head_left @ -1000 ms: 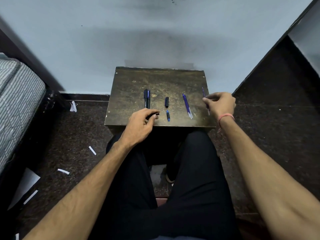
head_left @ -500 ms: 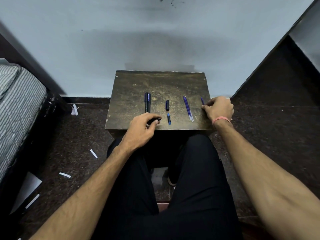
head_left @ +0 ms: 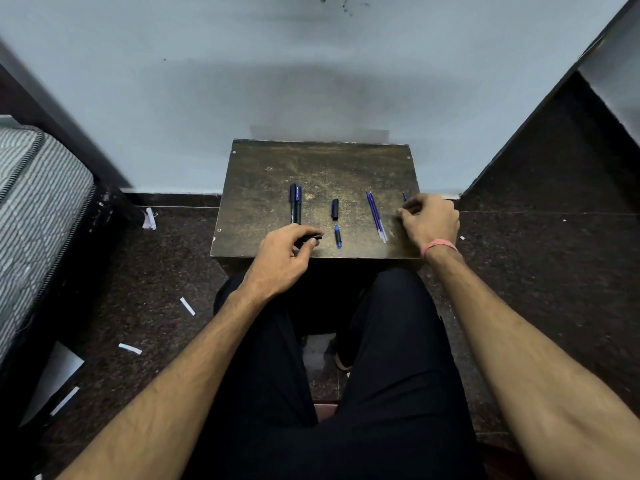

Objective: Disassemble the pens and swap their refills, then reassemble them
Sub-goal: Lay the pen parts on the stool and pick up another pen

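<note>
Both bare forearms reached forward from the lower corners, over the black-trousered thighs. The left hand (head_left: 280, 258) lay palm down at the near edge of the tabletop (head_left: 311, 168), its fingers curled and its thumb pressed against a small black pen part (head_left: 313, 237) in a pinching grip. The right hand (head_left: 429, 220) rested at the tabletop's right edge, fingers curled, pinching a thin blue refill (head_left: 404, 196). A pink band (head_left: 438, 244) circled the right wrist.
</note>
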